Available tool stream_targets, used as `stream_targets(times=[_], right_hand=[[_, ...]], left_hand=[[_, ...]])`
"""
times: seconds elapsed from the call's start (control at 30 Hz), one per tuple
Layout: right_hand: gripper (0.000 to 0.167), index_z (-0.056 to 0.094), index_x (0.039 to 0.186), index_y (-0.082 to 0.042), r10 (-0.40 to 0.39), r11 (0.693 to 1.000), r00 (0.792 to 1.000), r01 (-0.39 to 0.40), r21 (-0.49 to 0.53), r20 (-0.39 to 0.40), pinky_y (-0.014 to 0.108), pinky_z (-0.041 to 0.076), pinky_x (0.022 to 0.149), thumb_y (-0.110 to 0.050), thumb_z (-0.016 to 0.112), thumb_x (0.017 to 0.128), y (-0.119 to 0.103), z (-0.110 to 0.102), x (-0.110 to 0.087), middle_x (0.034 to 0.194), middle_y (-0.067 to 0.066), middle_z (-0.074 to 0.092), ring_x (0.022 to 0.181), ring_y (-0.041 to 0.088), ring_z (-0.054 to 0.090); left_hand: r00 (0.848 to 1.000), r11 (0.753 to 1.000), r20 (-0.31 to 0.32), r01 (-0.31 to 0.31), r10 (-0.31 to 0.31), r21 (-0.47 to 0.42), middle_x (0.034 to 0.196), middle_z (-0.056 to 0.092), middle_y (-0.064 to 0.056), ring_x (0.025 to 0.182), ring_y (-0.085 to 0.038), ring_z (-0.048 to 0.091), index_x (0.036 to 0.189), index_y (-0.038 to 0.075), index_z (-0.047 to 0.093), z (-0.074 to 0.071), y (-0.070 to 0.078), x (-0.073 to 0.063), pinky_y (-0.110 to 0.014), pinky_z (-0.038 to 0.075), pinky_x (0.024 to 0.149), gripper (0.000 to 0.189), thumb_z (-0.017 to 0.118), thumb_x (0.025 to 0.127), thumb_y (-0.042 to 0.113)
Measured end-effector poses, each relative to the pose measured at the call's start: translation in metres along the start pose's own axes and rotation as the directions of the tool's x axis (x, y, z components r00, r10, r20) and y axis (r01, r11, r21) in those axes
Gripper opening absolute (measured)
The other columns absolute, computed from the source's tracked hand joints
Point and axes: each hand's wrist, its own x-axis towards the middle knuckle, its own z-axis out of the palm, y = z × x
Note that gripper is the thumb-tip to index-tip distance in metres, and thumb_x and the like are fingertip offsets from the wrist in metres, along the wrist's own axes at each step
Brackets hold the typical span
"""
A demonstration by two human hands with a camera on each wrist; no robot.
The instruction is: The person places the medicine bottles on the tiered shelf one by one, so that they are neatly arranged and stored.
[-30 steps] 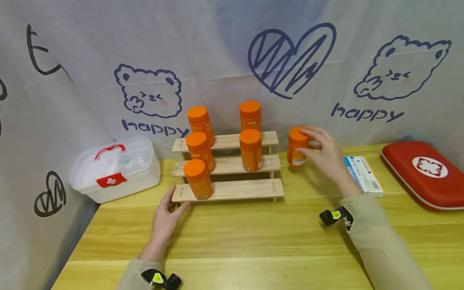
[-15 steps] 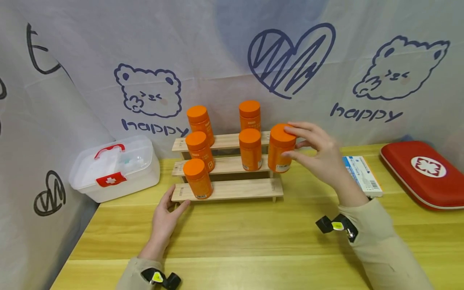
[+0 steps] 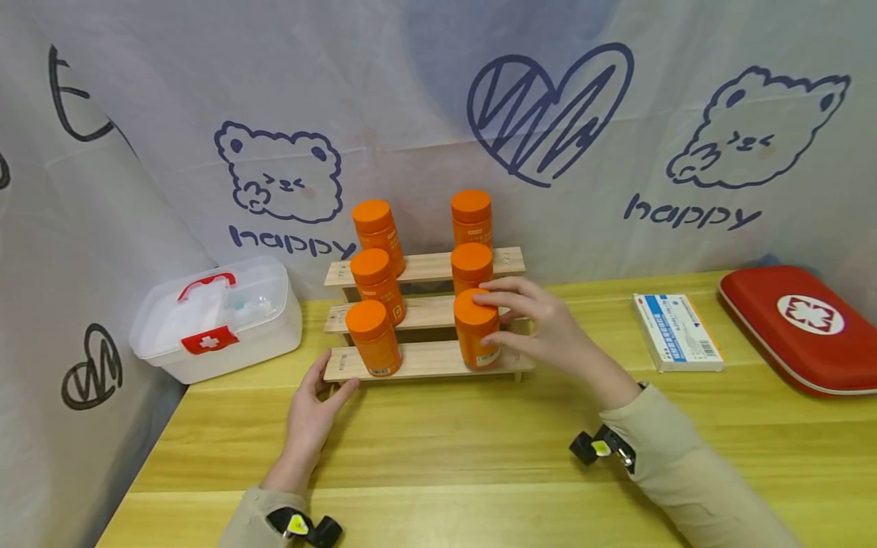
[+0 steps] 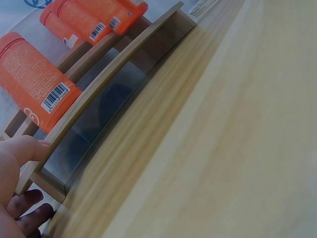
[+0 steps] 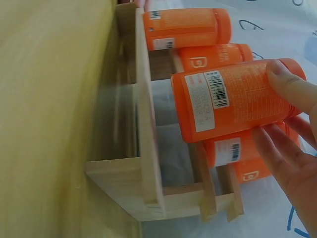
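Observation:
A three-step wooden rack point(image 3: 432, 368) stands on the table, with orange bottles on its steps. My left hand point(image 3: 314, 417) holds the left end of the bottom step; in the left wrist view the thumb point(image 4: 29, 148) lies on its front edge. My right hand point(image 3: 548, 326) grips an orange bottle point(image 3: 476, 335) near its lid, between thumb and fingers. In the right wrist view, this held bottle point(image 5: 233, 99) hangs slightly above the bottom step, its base apart from the wood. Another orange bottle point(image 3: 374, 342) stands at that step's left end. The middle-right bottle point(image 3: 471, 266) is partly hidden behind the held one.
To the left sits a clear first-aid box point(image 3: 219, 320) with a red handle. On the right lie a blue and white medicine box point(image 3: 678, 333) and a red zipped case point(image 3: 802, 327). A printed curtain point(image 3: 411, 114) hangs close behind the rack.
My right hand has carried the bottle leftward from beside the rack, then down over the right part of the bottom step. The left hand has stayed on the rack.

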Motion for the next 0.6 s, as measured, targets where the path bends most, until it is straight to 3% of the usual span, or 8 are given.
stream_targets(times=[0.2, 0.6], right_hand=[[0.055, 0.066, 0.115, 0.004, -0.035, 0.998, 0.999, 0.036, -0.054, 0.011, 0.033, 0.056, 0.069, 0.002, 0.085, 0.063, 0.0044, 0.008, -0.0026, 0.117, 0.018, 0.057, 0.098, 0.027, 0.06], [0.054, 0.064, 0.117, 0.003, 0.057, 0.995, 0.997, -0.053, -0.088, 0.046, 0.026, 0.054, 0.072, 0.0, 0.084, 0.067, 0.0033, 0.0091, -0.0055, 0.116, 0.016, 0.051, 0.096, 0.024, 0.06]], left_hand=[[1.0, 1.0, -0.004, -0.001, 0.001, -0.002, 0.143, 0.043, -0.015, 0.12, -0.026, 0.043, 0.151, 0.014, 0.03, 0.0002, -0.002, 0.0004, -0.04, 0.03, 0.101, 0.077, 0.071, 0.088, 0.027], [1.0, 1.0, 0.002, -0.007, 0.007, 0.005, 0.142, 0.044, -0.015, 0.121, -0.027, 0.043, 0.151, 0.014, 0.029, 0.0001, -0.0028, 0.0007, -0.04, 0.029, 0.103, 0.077, 0.071, 0.088, 0.027]])
